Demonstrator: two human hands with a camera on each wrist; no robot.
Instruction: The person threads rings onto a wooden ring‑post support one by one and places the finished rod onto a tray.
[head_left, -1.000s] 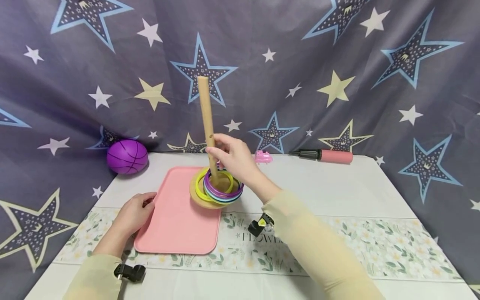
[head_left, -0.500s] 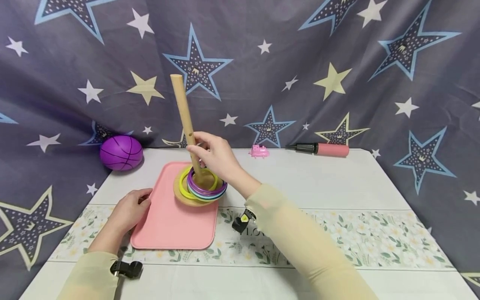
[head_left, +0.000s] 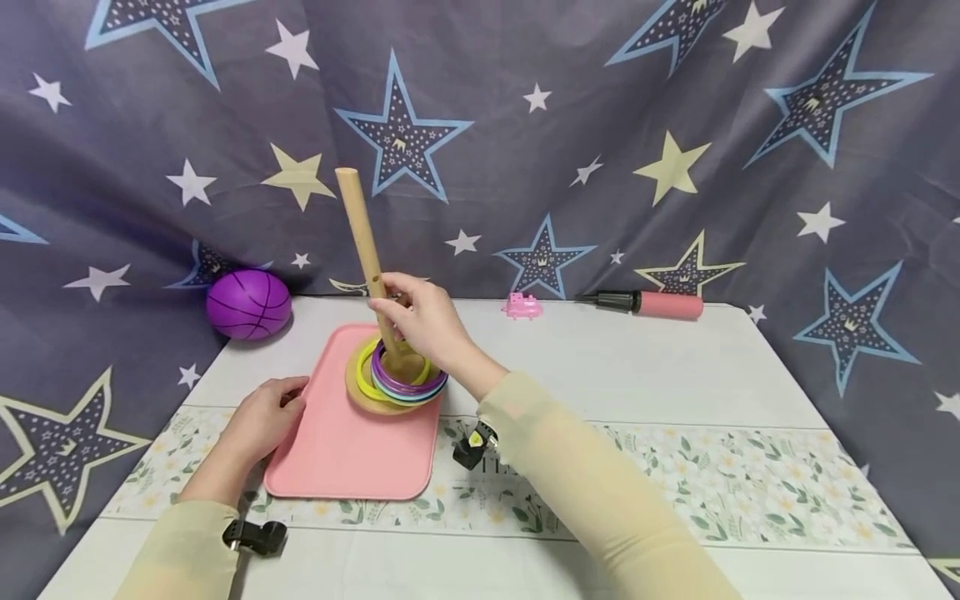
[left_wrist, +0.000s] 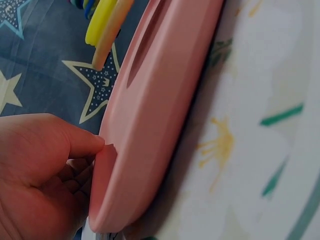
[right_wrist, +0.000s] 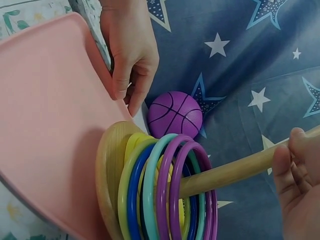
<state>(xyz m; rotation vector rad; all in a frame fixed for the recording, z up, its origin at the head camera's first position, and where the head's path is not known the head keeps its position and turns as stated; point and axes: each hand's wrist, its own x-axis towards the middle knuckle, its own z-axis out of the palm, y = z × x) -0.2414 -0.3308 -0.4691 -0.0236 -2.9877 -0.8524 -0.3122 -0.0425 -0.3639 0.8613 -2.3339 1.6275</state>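
My right hand grips the wooden pole of a ring-toss stand partway up, thumb on the near side. The pole leans left. Its round wooden base is over the far right part of the pink tray and casts a shadow on it. Several plastic rings, yellow, blue, turquoise and purple, hang around the pole by the base. At the tray's left edge, my left hand pinches the rim, with the thumb on top and the other fingers curled at the outside.
A purple toy basketball sits at the table's back left corner. Along the back edge are a small pink toy and a pink and black hand pump. A starry curtain hangs behind the white table.
My right hand has moved the ring-toss stand left, further over the tray, and slightly lower in the last half second. The pole leans more to the left. My left hand stays at the tray's edge.
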